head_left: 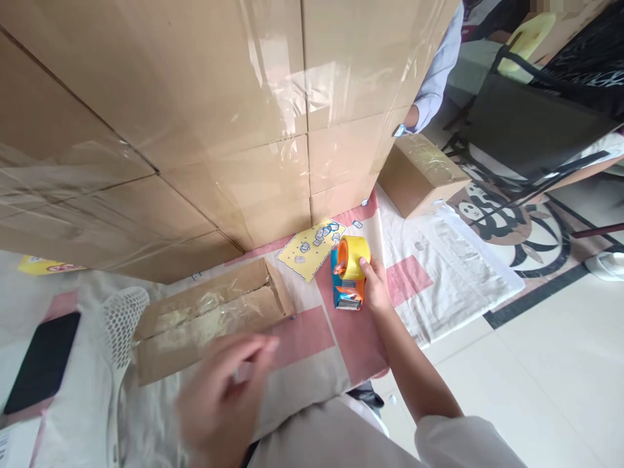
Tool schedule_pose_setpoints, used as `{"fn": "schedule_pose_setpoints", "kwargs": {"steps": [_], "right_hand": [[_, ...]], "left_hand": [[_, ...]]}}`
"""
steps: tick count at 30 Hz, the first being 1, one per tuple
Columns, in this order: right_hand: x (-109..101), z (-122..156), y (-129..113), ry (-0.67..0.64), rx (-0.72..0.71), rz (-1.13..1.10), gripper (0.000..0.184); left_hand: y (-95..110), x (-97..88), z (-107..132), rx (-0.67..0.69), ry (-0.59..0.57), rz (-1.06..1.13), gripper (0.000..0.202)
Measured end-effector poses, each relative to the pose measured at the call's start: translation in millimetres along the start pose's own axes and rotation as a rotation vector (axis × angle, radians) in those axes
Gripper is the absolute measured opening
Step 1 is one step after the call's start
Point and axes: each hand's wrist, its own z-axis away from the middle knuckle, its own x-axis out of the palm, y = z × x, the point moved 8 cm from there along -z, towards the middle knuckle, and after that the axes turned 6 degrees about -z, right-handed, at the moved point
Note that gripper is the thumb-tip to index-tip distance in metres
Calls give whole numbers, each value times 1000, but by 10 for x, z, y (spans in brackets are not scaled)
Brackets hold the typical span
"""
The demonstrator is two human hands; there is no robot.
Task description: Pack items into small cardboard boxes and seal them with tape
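Note:
My right hand (375, 279) grips a tape dispenser (348, 292) in orange and blue, loaded with a yellow roll of tape, over the checked cloth. Lower in the picture, my left hand (224, 396) is smeared by motion; its fingers look bent, but whether they hold anything cannot be made out. Just beyond the left hand lies a flat cardboard box (209, 318) with clear tape along its top. Near the dispenser, a yellow patterned card (309, 250) with small blue-and-white pieces on it rests against the stacked cartons (234, 188).
At the left are a white mesh fly swatter (125, 318) and a black phone (43, 361). A smaller taped carton (422, 172) stands at the right of the stack, beside another person's sleeve (441, 71). A dark chair (526, 123) stands farther right.

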Motion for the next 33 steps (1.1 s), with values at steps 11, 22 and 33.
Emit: {"fn": "schedule_pose_setpoints", "kwargs": {"steps": [11,22,33], "right_hand": [[102,83,74,-56,14,100,56],[-89,86,-233,117,-376,630,58],[-283,68,-77,264,-291,586,61]], "left_hand": [[108,2076,76,-527,-848,612,49],[316,1685,-389,-342,-650,534,24],[266,1938,64,-601,-818,688,43]]}}
